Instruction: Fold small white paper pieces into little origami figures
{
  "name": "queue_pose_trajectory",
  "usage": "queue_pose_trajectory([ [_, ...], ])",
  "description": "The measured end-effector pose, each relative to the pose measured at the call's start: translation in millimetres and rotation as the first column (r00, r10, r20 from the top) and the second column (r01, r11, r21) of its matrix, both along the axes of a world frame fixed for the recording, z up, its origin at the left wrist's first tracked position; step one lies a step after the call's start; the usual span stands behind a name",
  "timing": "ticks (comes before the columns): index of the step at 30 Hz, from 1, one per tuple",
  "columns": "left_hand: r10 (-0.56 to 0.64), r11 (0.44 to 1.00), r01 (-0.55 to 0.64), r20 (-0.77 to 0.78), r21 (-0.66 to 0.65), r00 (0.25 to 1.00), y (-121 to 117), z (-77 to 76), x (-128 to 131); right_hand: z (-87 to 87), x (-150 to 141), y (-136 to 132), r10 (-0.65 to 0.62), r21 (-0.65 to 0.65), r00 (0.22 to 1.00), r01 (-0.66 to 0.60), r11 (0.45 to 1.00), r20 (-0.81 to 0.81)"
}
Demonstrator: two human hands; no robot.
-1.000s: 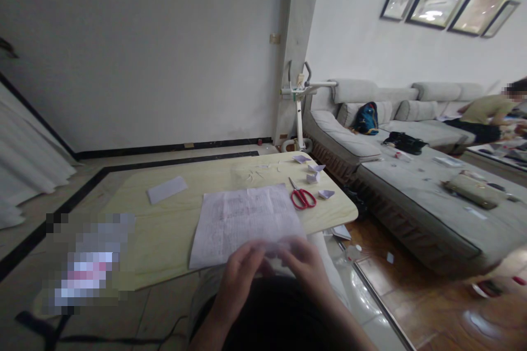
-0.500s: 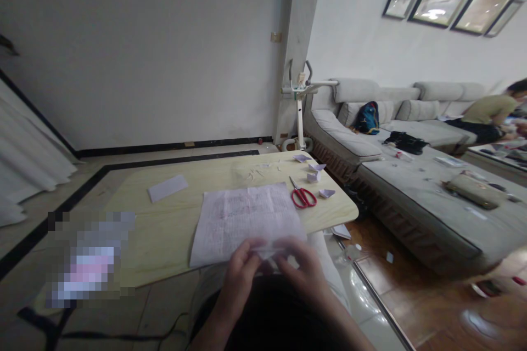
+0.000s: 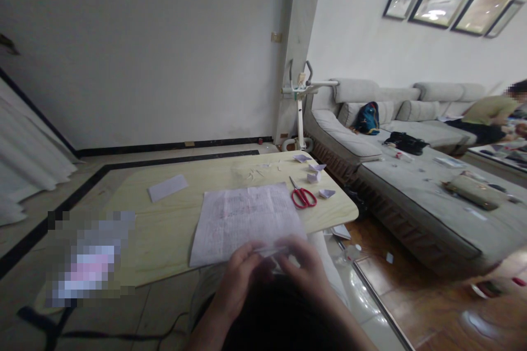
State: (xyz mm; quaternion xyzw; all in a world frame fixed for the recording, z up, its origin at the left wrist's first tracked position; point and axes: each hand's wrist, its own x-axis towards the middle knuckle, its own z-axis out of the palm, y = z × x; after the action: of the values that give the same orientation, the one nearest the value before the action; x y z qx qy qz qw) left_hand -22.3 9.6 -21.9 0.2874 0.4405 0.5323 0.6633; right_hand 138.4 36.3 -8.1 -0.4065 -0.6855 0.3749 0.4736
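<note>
Between them, my left hand and my right hand pinch a small folded piece of white paper, close to my lap at the table's near edge. Both hands are closed on it, and the fingers are partly blurred. Just beyond them a large printed paper sheet with crease lines lies flat. Red-handled scissors rest at its right, blades partly open. Several small folded paper shapes stand near the table's right end.
The pale wooden table carries a folded paper, paper scraps and a blurred-out item at left. A grey sofa with bags stands to the right. Another person sits at the far right.
The fingers have shifted slightly on the small folded paper, which is now less visible between them. The things on the table have stayed in place.
</note>
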Motion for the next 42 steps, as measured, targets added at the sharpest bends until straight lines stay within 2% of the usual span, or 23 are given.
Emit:
queue_pose_trajectory([
  [7, -0.042, 0.999, 0.042, 0.011, -0.005, 0.999, 1, -3.1, -2, 2.2, 0, 3, 0.052, -0.038, 0.998, -0.053, 0.998, -0.023],
  [14, -0.010, 0.986, 0.044, -0.209, 0.158, 0.978, -2, 6.0, -3, 4.1, 1, 4, -0.059, -0.234, 0.989, 0.026, 0.972, -0.137],
  [20, 0.052, 0.992, -0.015, -0.292, 0.126, 0.955, -4, 12.0, 3, 3.2, -3, 3, -0.035, -0.323, 0.975, -0.039, 0.946, -0.220],
  [24, 0.057, 0.992, -0.017, -0.310, 0.128, 0.949, -4, 13.2, 3, 1.0, -4, 4, -0.001, -0.377, 0.982, -0.072, 0.923, -0.190],
  [29, -0.006, 0.989, 0.054, -0.329, 0.136, 0.944, -4, 16.7, 3, 0.3, -6, 5, -0.062, -0.408, 0.989, 0.001, 0.913, -0.136],
  [37, 0.001, 0.984, 0.067, -0.386, 0.162, 0.922, -4, 15.9, 4, 0.3, -7, 4, -0.078, -0.400, 0.987, 0.016, 0.916, -0.141],
  [42, 0.017, 0.992, 0.028, -0.359, 0.120, 0.933, -7, 21.4, 6, 0.5, -6, 3, -0.107, -0.394, 0.986, 0.048, 0.918, -0.128],
])
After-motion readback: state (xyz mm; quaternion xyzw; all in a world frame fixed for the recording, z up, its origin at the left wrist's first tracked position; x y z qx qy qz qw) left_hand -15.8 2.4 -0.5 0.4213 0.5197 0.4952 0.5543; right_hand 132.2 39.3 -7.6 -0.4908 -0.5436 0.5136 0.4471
